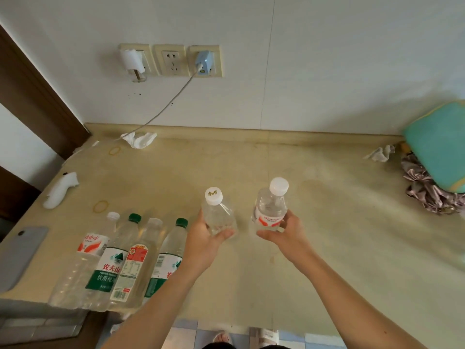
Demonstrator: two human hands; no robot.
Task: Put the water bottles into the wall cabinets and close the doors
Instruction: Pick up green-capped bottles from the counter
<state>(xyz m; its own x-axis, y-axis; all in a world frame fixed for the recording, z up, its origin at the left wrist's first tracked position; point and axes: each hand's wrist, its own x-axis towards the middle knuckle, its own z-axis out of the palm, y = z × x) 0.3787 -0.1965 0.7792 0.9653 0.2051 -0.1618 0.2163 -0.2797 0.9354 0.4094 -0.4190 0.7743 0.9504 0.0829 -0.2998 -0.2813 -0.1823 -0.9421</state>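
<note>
Now both hands (204,241) (286,234) grip upright water bottles (218,214) (271,209).

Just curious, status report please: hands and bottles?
Left hand grips label-less bottle; right hand grips red-labelled bottle. Four bottles wait on counter. Cabinets unseen.

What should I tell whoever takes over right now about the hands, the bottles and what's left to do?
Left hand grips a small unlabelled bottle; right hand grips a small red-labelled bottle, both upright above the counter.
Four larger bottles lie side by side at the counter's front left edge.
No cabinet is in view, so nothing visibly stored yet.
Left: stow both held bottles, then the four, then close the doors.
</note>
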